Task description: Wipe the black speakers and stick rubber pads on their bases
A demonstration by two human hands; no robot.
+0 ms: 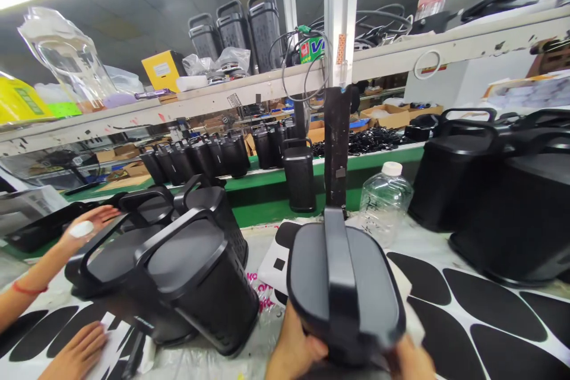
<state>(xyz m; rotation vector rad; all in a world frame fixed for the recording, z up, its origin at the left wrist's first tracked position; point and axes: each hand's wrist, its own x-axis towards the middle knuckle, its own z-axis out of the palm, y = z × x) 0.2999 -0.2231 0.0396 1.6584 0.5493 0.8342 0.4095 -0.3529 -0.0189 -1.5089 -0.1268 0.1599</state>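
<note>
Both of my hands hold a black portable speaker [307,267] with an arched carry handle and a flat grey top, tipped towards me. My left hand [289,344] grips its lower left side, with the thumb curled in front. On the lower right, my right hand [414,359] closes round the body, blurred and partly hidden behind it. Beneath and around the speaker lie white sheets with rounded black stickers [507,303]. A clear plastic bottle [385,199] with a white cap stands just behind it.
Several similar speakers [205,273] stand close on my left, others [458,172] on my right. Another person's hands [82,347] work at the left edge. A green conveyor [262,202], a metal post [336,148] and a loaded overhead shelf [249,89] lie ahead.
</note>
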